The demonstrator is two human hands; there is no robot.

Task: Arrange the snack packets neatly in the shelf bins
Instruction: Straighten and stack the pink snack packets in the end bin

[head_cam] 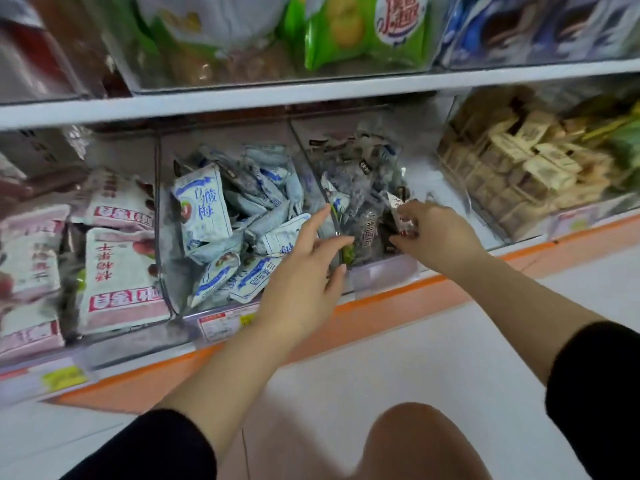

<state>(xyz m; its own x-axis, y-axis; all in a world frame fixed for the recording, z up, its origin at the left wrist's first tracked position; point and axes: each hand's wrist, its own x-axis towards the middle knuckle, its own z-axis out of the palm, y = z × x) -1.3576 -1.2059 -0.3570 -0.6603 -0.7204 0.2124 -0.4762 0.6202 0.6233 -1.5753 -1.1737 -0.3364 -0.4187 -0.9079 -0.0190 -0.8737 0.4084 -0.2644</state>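
- Your left hand (304, 271) is released, fingers straight and spread. It reaches over the front edge of the shelf (381, 303) at the clear divider (334, 220) between two bins. Whether it touches the divider cannot be told.
- Your right hand (436, 237) pinches a small white packet (398, 211) between curled fingers and thumb, just inside the front of the grey-packet bin (381, 268).
- That bin holds a loose heap of grey packets (360, 168), piled toward its back and left side.
- Just left of the divider, the blue-packet bin (160, 220) holds blue-and-white packets (204, 206) lying jumbled, some flat and some on edge.
- Toward the shelf's left end, pink packets (117, 271) lie overlapping in their own bin.
- Toward the shelf's right end, tan packets (512, 168) are stacked in another clear bin.
- On the shelf above, green bags (363, 32) sit over the two middle bins.
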